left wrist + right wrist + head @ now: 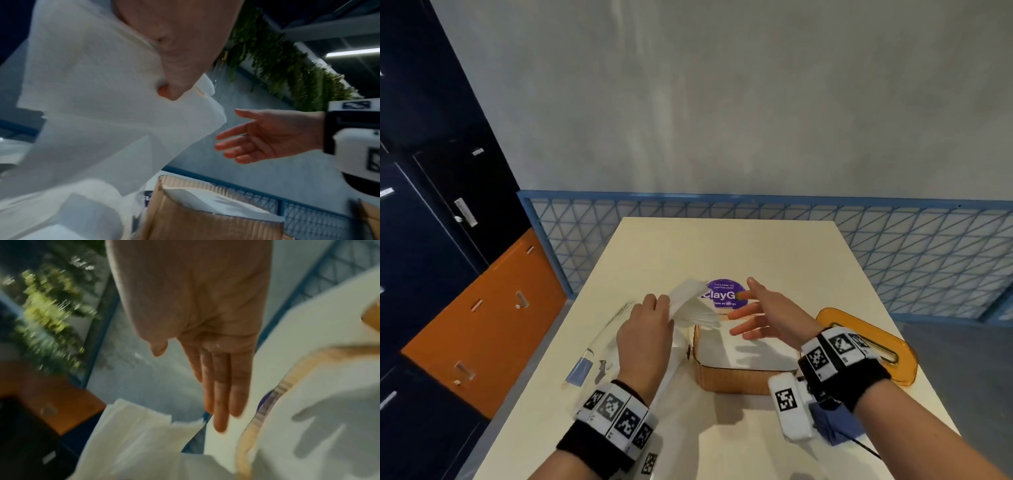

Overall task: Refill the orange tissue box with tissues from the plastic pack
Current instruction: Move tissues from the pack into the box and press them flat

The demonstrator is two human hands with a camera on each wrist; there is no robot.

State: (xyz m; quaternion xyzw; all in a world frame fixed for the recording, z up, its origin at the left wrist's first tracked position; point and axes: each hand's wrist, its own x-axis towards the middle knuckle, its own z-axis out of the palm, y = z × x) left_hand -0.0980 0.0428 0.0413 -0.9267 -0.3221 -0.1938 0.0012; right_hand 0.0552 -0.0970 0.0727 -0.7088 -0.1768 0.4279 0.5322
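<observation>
The orange tissue box (746, 378) stands open in the middle of the table, with white tissues (743, 346) lying inside it. My left hand (645, 330) grips a bundle of white tissues (693, 305) held above the box's left end; the same bundle (98, 100) fills the left wrist view. My right hand (760, 313) hovers over the box with its fingers (221, 386) straight and spread, holding nothing, a short way right of the bundle. The clear plastic pack (602, 342) lies flat on the table left of my left hand.
The box's orange lid (876, 346) lies on the table to the right of the box. A purple round sticker (724, 294) is on the table behind the hands. A blue mesh railing (893, 257) runs behind the table; dark and orange lockers (482, 325) stand at left.
</observation>
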